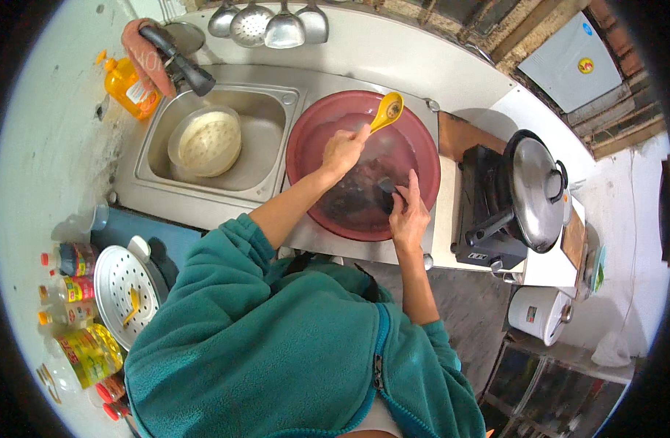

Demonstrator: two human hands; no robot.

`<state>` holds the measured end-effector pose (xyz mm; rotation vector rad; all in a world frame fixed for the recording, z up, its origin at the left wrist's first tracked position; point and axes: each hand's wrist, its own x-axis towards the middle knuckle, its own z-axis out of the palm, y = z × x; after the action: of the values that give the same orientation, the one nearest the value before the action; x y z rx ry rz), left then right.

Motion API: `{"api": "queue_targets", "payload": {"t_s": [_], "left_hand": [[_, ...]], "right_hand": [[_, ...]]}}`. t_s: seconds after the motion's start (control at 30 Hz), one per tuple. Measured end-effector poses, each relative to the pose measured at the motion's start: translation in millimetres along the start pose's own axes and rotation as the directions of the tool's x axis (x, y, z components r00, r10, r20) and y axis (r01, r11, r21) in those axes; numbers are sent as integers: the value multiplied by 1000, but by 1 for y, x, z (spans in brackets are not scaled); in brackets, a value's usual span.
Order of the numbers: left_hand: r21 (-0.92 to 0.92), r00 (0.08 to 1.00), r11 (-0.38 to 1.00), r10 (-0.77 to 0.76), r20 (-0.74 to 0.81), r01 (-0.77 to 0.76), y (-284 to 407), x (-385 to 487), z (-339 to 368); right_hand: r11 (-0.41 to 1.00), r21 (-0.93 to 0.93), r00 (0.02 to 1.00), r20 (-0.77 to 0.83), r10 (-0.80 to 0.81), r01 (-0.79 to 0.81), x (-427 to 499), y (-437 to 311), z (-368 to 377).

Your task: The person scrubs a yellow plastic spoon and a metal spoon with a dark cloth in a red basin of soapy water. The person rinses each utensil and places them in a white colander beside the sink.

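Observation:
A wide reddish plastic basin [307, 145] of water stands on the counter in front of me, with dark pieces lying in it; what they are I cannot tell. My left hand [346, 151] is closed on the handle of a yellow spoon [390, 109], its bowl raised over the basin's far rim. Over the basin's right side is my right hand [410, 213], index finger extended, the thumb and other fingers bent around a small dark piece [388, 187] at the water. Part of that piece is hidden by the fingers.
Left of the basin, a steel sink [263, 137] holds a pale round colander [206, 139]. A lidded pan [534, 191] sits on a black stove [480, 164] at right. Bottles and a perforated steamer tray [113, 284] are at lower left. Steel ladles [284, 30] hang behind.

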<state>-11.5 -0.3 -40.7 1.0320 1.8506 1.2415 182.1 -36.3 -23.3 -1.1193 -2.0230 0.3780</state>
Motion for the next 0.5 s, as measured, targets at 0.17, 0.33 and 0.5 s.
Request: {"api": "queue_targets", "payload": {"t_s": [0.17,0.33,0.5], "left_hand": [[169,948,938,315,-56,-302,3,-19,-5],[749,723,522,685,-83,-408,2,-36,-4],[922,718,296,695,-31,-247,0,-54,-7]], "right_hand": [[999,-3,999,13,-45,45,-1,8,1],[981,39,981,-29,-190,191,-1,13,3],[988,113,994,23,-104,101,-3,10,1]]}}
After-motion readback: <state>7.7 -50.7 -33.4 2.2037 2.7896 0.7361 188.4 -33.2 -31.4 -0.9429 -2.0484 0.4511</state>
